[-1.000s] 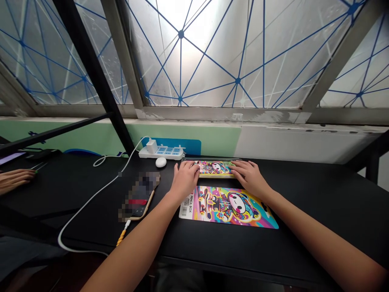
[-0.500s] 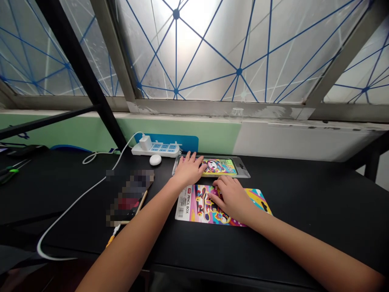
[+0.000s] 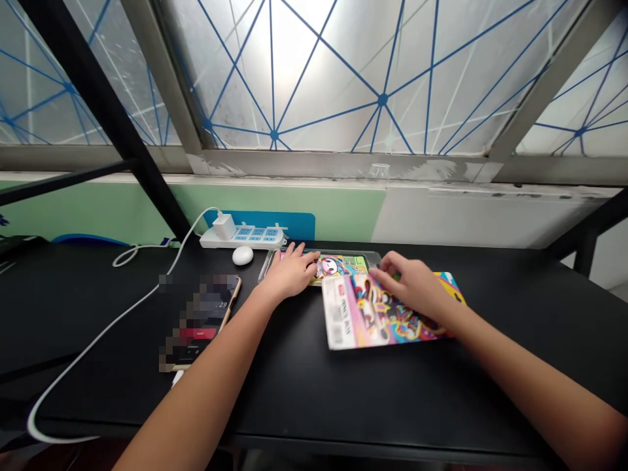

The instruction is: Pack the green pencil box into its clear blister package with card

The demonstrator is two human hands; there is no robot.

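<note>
Left hand (image 3: 289,275), spread flat, should pin the clear plastic tray (image 3: 349,261) firmly. Right hand (image 3: 417,288) pinches the colourful printed card (image 3: 363,317) off the black surface (image 3: 343,392).

The person's left hand (image 3: 289,275) and right hand (image 3: 417,291) were both bare. Behind each wrist a bare forearm reached to the lower edge of the view: the left forearm (image 3: 196,399) broad where nearest the camera, the right forearm (image 3: 540,386) likewise. The fingers were slender, and the nails were too small to make out. The right hand's fingertips (image 3: 390,265) appeared slightly blurred.
</note>
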